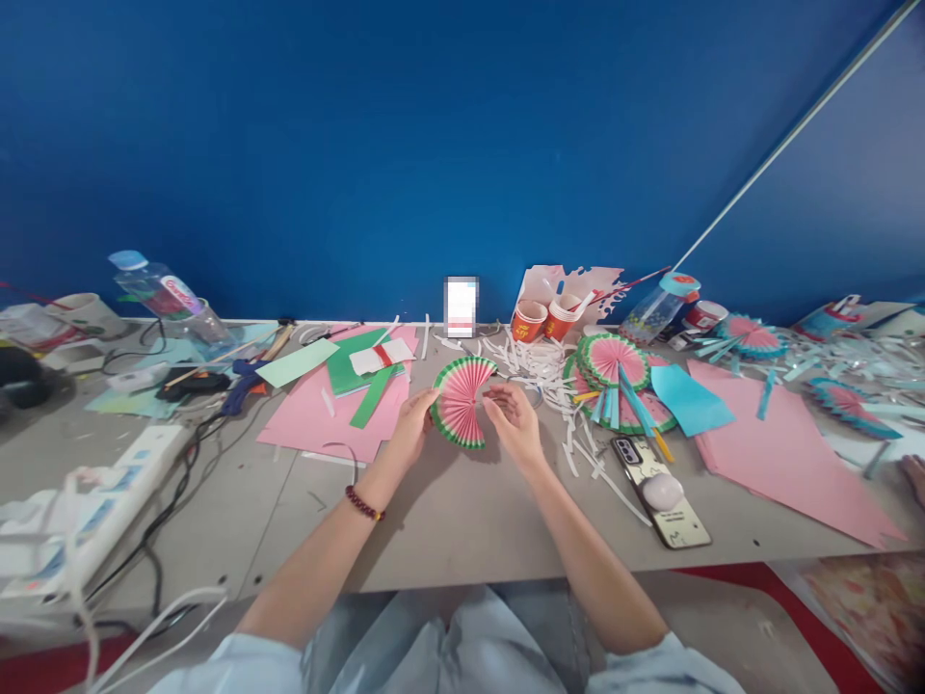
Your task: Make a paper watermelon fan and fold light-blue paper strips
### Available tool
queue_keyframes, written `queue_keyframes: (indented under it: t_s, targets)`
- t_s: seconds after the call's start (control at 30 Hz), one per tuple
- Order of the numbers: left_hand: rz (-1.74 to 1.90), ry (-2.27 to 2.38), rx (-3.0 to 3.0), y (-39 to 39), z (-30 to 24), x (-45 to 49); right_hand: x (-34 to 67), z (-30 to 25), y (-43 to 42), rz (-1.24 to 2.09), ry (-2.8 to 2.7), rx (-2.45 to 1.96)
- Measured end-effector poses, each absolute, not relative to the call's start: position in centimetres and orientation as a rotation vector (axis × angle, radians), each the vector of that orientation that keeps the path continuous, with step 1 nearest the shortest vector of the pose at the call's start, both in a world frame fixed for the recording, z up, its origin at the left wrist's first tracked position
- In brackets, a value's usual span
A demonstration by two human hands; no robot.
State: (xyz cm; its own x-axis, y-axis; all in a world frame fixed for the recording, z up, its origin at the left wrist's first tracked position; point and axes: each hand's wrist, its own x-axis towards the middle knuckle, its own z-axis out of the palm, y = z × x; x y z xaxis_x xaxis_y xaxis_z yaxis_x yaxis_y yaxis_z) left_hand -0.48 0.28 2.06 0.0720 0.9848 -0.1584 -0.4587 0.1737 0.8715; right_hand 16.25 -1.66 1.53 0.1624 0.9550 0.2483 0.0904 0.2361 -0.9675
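Note:
A pleated paper fan [457, 405], pink with a white and green rim like a watermelon slice, is spread into a wide part-circle just above the table. My left hand [417, 419] pinches its left rim between thumb and fingers. At the fan's open right side, close to its centre, my right hand [512, 416] has its thumb and fingertips drawn together; what lies between them is too small to make out. To the right lie finished-looking watermelon paper fans [614, 361] with blue paper strips [613, 407] on top.
Pink sheets [787, 443] and a phone [665, 496] lie right; white paper scraps [539, 371] and red paper cups [530, 321] stand behind. Left are green paper [361, 359], a power strip [116, 496], black cables [170, 501] and a bottle [170, 294]. Another person's hand [916, 474] shows far right.

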Motion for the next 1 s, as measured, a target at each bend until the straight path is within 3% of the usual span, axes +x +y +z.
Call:
queue_keyframes:
  t_s: [0.13,0.3,0.47,0.63,1.0]
  targets:
    - [1.196,0.905,0.798,0.3,1.9,-0.5,16.2,1.1,-1.4,1.139,-1.181,-1.103]
    - [1.273,0.961,1.057,0.3,1.5,-0.6,16.3,1.0,-1.0,1.075,-1.166,-1.036]
    - [1.563,1.252,1.838,-0.2,2.1,-0.8,16.3,1.2,-1.0,0.998,-1.212,-1.060]
    - [1.484,1.267,2.452,-0.7,2.3,-0.9,15.9,1.4,-1.2,0.996,-1.272,-1.070]
    - [1.425,1.253,2.714,-0.9,1.7,-0.8,15.7,1.0,-1.5,1.027,-1.373,-1.103]
